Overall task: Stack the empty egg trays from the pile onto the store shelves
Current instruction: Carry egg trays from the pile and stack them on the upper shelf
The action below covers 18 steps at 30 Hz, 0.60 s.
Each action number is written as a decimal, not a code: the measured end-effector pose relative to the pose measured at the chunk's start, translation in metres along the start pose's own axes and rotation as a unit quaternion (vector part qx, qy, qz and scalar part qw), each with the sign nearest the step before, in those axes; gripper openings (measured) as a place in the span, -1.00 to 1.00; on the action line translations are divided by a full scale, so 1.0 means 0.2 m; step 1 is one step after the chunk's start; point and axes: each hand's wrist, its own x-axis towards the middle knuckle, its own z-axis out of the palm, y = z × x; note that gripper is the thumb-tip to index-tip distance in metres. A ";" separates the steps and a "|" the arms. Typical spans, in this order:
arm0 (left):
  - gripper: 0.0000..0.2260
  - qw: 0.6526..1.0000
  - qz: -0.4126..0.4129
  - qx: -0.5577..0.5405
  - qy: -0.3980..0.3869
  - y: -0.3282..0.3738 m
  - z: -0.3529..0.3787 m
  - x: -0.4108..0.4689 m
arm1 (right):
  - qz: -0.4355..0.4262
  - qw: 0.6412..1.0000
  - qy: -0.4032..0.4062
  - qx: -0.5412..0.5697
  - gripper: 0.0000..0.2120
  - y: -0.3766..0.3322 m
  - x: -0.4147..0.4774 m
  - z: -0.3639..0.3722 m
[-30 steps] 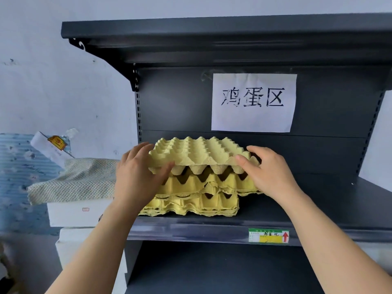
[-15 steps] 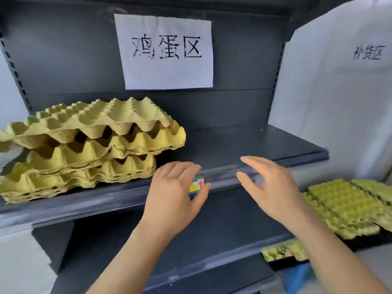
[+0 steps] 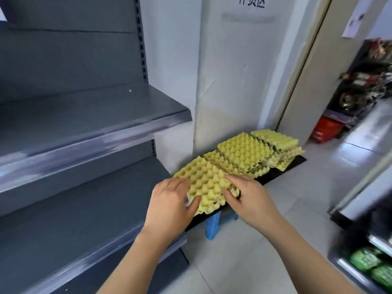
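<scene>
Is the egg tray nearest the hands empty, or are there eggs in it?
Empty: the nearest tray shows only bare yellow cups and peaks, with no eggs.

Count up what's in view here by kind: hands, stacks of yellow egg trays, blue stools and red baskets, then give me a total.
Hands: 2 (left hand, right hand)
Yellow egg tray stacks: 4
Blue stool: 1
Red basket: 1
Total: 8
</scene>
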 end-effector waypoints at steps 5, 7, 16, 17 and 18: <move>-0.67 0.997 -0.028 -0.009 -0.072 0.08 0.43 0.19 | 0.068 0.998 -0.013 -0.005 -0.66 0.47 0.09 0.04; -0.63 0.993 -0.048 -0.009 -0.107 0.07 0.58 0.26 | 0.087 0.996 -0.015 -0.004 -0.69 0.60 0.15 0.07; -0.55 0.968 -0.126 0.018 -0.218 -0.12 1.21 0.68 | 0.125 0.989 -0.073 0.008 -0.73 1.18 0.64 0.35; -0.54 0.963 -0.138 0.023 -0.231 -0.14 1.26 0.73 | 0.120 0.989 -0.086 0.005 -0.75 1.23 0.70 0.39; -0.53 0.958 -0.149 0.027 -0.245 -0.17 1.32 0.77 | 0.120 0.988 -0.097 0.002 -0.76 1.29 0.76 0.42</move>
